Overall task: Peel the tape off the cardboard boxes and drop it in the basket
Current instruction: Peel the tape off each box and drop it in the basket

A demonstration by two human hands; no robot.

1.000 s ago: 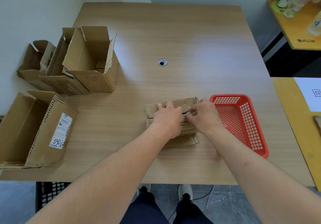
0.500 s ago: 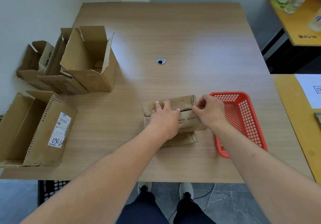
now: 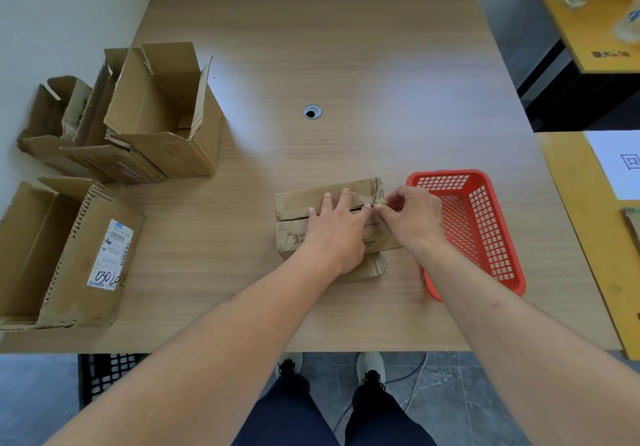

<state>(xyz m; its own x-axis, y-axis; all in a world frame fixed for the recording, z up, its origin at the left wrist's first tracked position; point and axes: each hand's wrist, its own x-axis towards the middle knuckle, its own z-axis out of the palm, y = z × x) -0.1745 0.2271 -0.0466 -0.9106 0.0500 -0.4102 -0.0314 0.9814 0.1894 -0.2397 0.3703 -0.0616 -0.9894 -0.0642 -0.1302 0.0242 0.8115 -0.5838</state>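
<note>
Centrally, left hand [image 3: 337, 234] lay flat on closed cardboard box [image 3: 304, 200], right hand [image 3: 412, 219] pinched tape end [image 3: 382, 201], red basket [image 3: 485, 224] just beside, on counter [image 3: 346, 65].

The table [image 3: 346, 65] is matt, smooth wood-grain laminate with a pale sheen at its middle. The box [image 3: 298, 200] at 6 o'clock is rough brown cardboard, scuffed and torn at its edges. The basket [image 3: 485, 224] at 4 o'clock is red plastic lattice. The open boxes [image 3: 162, 99] at 9 o'clock show raw corrugated edges; one carries a white paper label [image 3: 110, 255].
</note>
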